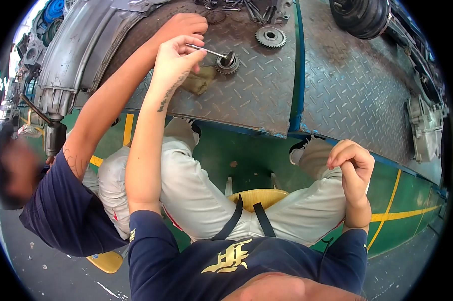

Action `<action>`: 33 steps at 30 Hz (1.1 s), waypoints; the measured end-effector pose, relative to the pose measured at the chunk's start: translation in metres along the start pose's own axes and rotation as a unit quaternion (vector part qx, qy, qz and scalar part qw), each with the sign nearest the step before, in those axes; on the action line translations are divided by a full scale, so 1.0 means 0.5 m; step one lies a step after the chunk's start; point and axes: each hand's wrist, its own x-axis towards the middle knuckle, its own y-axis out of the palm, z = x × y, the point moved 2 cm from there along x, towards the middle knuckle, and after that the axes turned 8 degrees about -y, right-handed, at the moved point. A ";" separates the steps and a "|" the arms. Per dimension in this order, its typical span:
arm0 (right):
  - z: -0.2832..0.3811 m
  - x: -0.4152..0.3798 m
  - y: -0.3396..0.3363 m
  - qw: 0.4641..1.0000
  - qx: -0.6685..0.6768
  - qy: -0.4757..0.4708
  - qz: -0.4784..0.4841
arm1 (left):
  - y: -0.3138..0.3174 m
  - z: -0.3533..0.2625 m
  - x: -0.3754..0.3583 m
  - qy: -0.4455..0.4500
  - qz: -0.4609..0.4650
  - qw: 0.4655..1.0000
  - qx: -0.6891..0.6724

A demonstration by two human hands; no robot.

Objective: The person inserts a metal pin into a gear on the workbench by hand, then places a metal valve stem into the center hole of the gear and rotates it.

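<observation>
a thin metal tool (206, 50) is pinched between the fingers of the left hand (176, 57), which is raised over the diamond-plate worktop (266, 95). the tool's far tip is set into the centre of a small toothed gear (227, 63) that lies flat on the plate. just beside that gear, toward the person, a tan rag (199, 80) is seen, partly hidden under the hand. a second, larger gear (270, 36) lies well apart, farther back on the same plate, near a scatter of small metal parts (246, 7) at the far edge.

the right hand (351, 163) is held away from the worktop, above the right knee, with the fingers curled into a loose fist; nothing can be seen inside it.

a co-worker's arm (116, 95) is stretched across from the left, with its hand (186, 24) resting on the plate just behind the left hand. a large metal housing (81, 45) lies at the left end of the worktop, and a black rubber boot (359, 16) is seen at the far right. the person is seated on a yellow stool (259, 196).
</observation>
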 end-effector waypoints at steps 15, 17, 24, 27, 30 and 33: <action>0.000 0.002 0.002 1.000 -0.004 -0.007 0.009 | 0.001 -0.021 -0.009 0.001 0.013 0.999 -0.045; 0.000 0.002 0.002 1.000 -0.005 -0.006 0.009 | -0.001 -0.016 -0.007 0.008 0.011 1.000 -0.014; 0.001 0.003 0.009 1.000 -0.019 -0.018 0.002 | 0.005 -0.015 -0.008 -0.002 -0.030 0.999 0.012; 0.002 0.004 0.010 1.000 -0.018 -0.016 0.001 | 0.004 -0.016 -0.009 0.014 -0.018 1.000 0.020; 0.002 0.002 0.004 1.000 -0.008 -0.005 0.007 | 0.002 -0.016 -0.008 0.021 -0.014 0.999 0.026; 0.002 0.001 0.002 1.000 -0.006 0.001 0.009 | 0.001 -0.008 -0.005 0.035 -0.018 0.999 0.033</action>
